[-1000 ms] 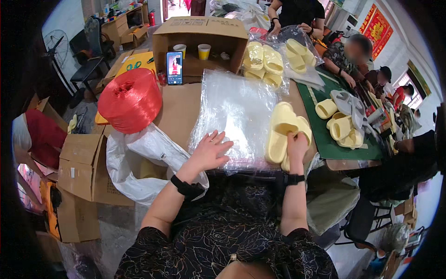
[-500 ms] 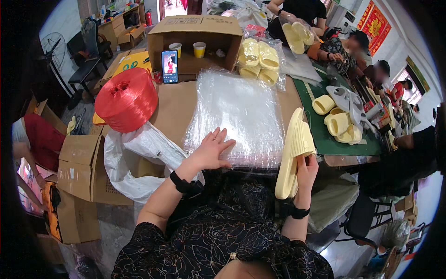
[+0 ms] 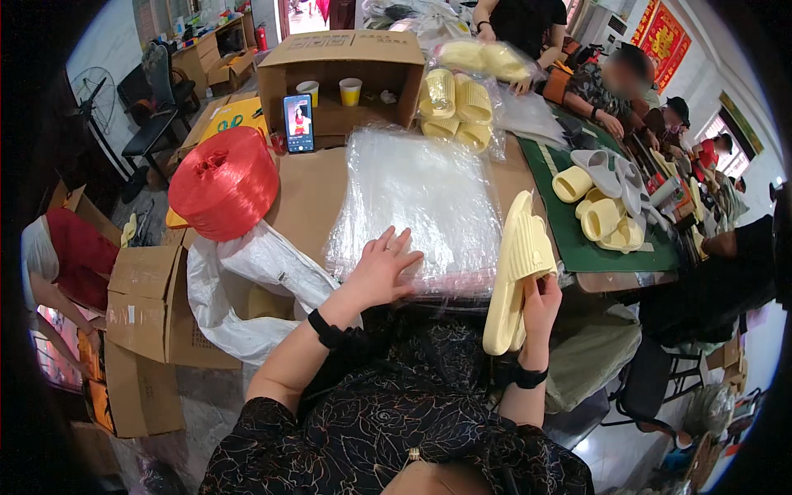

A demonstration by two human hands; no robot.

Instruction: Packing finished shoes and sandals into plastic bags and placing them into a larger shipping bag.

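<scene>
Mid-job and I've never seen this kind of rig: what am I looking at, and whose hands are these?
No machine here: a person's bare hands, seen by a wide fisheye camera worn on that person's head, looking down, so straight edges bend. The spread left hand rests on a stack of clear plastic bags; the right hand grips at least one pale yellow ribbed slipper. Beyond stand a lit, dark smartphone and an open brown cardboard box; a glossy red twine roll sits at left.

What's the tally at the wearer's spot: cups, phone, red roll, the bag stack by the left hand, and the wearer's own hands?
Cups: 2
Phone: 1
Red roll: 1
Bag stack: 1
Hands, left and right: 2
Total: 7
</scene>
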